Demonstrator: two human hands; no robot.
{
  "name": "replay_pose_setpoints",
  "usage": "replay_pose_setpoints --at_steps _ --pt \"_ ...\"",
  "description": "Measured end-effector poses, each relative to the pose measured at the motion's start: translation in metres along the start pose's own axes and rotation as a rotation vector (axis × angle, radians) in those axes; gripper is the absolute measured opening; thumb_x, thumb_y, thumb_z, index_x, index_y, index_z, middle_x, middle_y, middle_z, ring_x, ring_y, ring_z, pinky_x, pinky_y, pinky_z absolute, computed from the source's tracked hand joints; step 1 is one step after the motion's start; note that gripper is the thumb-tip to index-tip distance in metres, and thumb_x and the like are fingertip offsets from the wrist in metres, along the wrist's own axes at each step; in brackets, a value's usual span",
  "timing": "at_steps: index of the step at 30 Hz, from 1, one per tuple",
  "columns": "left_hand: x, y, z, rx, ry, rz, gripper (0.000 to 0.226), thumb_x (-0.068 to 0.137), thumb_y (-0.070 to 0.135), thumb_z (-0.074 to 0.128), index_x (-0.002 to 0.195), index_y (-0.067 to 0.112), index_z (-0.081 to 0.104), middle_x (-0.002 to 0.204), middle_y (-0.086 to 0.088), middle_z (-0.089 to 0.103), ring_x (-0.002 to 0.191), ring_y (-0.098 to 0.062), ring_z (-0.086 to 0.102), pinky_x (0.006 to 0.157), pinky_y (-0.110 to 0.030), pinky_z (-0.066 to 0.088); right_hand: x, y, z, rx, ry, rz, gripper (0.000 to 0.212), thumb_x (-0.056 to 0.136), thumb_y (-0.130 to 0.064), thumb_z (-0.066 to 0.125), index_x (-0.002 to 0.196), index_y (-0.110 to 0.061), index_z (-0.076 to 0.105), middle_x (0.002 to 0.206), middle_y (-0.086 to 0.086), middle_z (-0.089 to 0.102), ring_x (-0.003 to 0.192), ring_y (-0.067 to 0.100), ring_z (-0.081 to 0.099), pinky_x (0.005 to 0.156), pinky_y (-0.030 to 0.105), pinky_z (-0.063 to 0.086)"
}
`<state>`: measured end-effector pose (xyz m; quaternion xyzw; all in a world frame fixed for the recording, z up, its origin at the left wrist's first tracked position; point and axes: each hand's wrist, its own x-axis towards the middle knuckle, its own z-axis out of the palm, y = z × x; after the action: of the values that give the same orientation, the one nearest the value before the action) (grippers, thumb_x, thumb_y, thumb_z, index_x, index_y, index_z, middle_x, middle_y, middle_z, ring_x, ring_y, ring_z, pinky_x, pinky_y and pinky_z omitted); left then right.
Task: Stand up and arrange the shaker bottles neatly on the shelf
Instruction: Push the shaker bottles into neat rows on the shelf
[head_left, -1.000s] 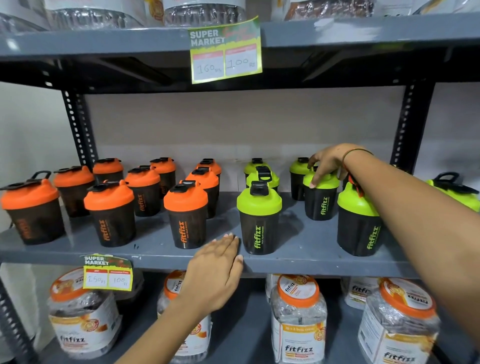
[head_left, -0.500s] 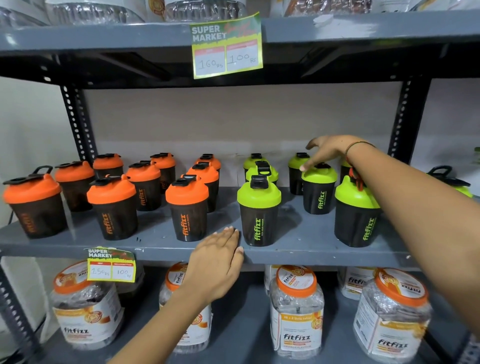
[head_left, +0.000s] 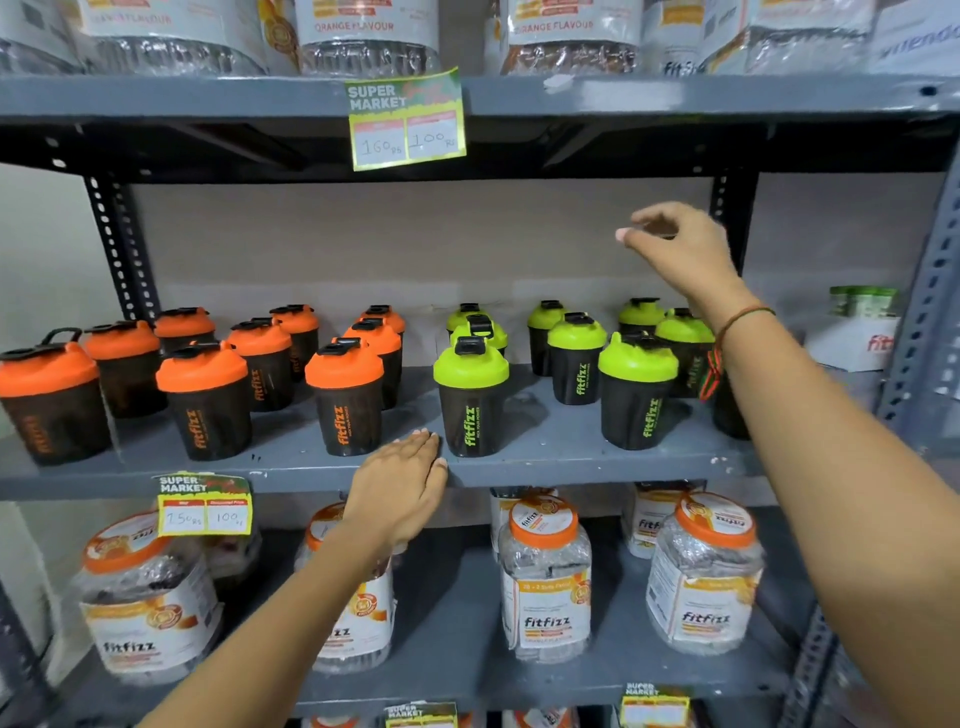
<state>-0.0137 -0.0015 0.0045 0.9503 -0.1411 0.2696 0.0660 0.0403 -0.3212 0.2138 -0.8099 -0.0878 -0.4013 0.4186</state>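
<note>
Several black shaker bottles stand upright on the grey middle shelf. Orange-lidded shakers fill the left half in rows. Green-lidded shakers fill the right half, with another green shaker near my right forearm. My left hand lies flat, palm down, on the shelf's front edge between the front orange and front green bottle, touching neither clearly. My right hand hangs in the air above the green bottles, fingers loosely curled, holding nothing. My right forearm hides part of the rightmost green bottles.
Clear tubs with orange lids stand on the lower shelf. More tubs sit on the top shelf, which carries a price tag. Another price tag hangs below. A white box lies at far right beside the steel upright.
My right hand has let go of a green lid and risen well above the bottles. The left hand stays on the shelf edge. The camera has moved lower, showing more of the top shelf.
</note>
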Motion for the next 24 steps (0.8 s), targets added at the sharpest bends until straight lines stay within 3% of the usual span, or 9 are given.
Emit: replay_pose_setpoints --at_steps 3,7,10,14,16,19,22,24 --pt "-0.001 0.003 -0.003 -0.012 -0.018 0.014 0.057 0.092 0.037 0.026 0.131 0.005 0.053 0.136 -0.016 0.054 0.129 -0.025 0.047 0.106 -0.035 0.034 -0.028 0.023 -0.009 0.138 0.136 0.117 0.047 0.073 -0.055 0.069 0.108 -0.024 0.072 0.105 -0.004 0.071 0.098 0.010 0.064 0.097 0.032 0.050" --pt "0.000 0.002 -0.005 -0.018 -0.020 -0.002 0.059 0.091 0.038 0.024 0.131 0.005 0.053 0.138 -0.015 0.053 0.129 -0.025 0.046 0.106 -0.036 0.035 -0.069 0.054 -0.004 0.221 0.181 0.264 0.074 0.064 -0.072 0.064 0.120 -0.023 0.066 0.119 -0.001 0.068 0.113 0.014 0.062 0.102 0.037 0.047" --pt "-0.001 0.003 -0.005 -0.019 -0.031 -0.011 0.060 0.090 0.039 0.024 0.131 0.006 0.053 0.139 -0.014 0.052 0.130 -0.025 0.045 0.106 -0.036 0.035 -0.101 0.077 0.006 0.195 0.092 0.355 0.098 0.059 -0.079 0.067 0.138 -0.022 0.051 0.134 0.000 0.058 0.123 0.018 0.056 0.105 0.038 0.044" --pt "-0.001 0.004 -0.004 -0.020 -0.036 -0.012 0.049 0.098 0.034 0.032 0.132 0.006 0.052 0.140 -0.014 0.051 0.130 -0.025 0.045 0.106 -0.036 0.034 -0.127 0.099 0.016 0.145 -0.118 0.430 0.129 0.050 -0.071 0.079 0.154 -0.018 0.026 0.154 0.010 0.041 0.138 0.026 0.043 0.111 0.044 0.039" --pt "0.000 0.002 -0.002 -0.020 -0.029 -0.008 0.043 0.099 0.030 0.038 0.133 0.006 0.051 0.140 -0.014 0.051 0.130 -0.026 0.045 0.106 -0.036 0.034 -0.133 0.106 0.021 0.085 -0.191 0.419 0.125 0.051 -0.063 0.084 0.153 -0.018 0.028 0.150 0.007 0.046 0.136 0.026 0.045 0.108 0.041 0.041" --pt "0.001 0.001 -0.001 -0.020 -0.027 -0.005 0.044 0.099 0.030 0.037 0.134 0.006 0.051 0.141 -0.013 0.050 0.131 -0.025 0.044 0.107 -0.036 0.033 -0.137 0.112 0.029 -0.019 -0.233 0.408 0.106 0.054 -0.056 0.087 0.139 -0.013 0.039 0.132 0.007 0.061 0.123 0.028 0.056 0.089 0.033 0.045" --pt "0.002 0.000 0.001 -0.015 -0.022 0.000 0.045 0.099 0.030 0.036 0.134 0.006 0.050 0.141 -0.013 0.050 0.131 -0.024 0.044 0.107 -0.036 0.033 -0.137 0.113 0.036 -0.124 -0.219 0.395 0.105 0.059 -0.055 0.086 0.138 -0.005 0.039 0.120 0.011 0.061 0.120 0.033 0.055 0.081 0.032 0.041" --pt "0.002 0.000 0.001 -0.014 -0.018 0.001 0.045 0.099 0.031 0.036 0.135 0.007 0.050 0.141 -0.013 0.049 0.132 -0.024 0.043 0.108 -0.036 0.033 -0.138 0.110 0.040 -0.153 -0.215 0.387 0.101 0.059 -0.057 0.085 0.133 -0.003 0.042 0.104 0.006 0.060 0.114 0.033 0.057 0.076 0.033 0.042"
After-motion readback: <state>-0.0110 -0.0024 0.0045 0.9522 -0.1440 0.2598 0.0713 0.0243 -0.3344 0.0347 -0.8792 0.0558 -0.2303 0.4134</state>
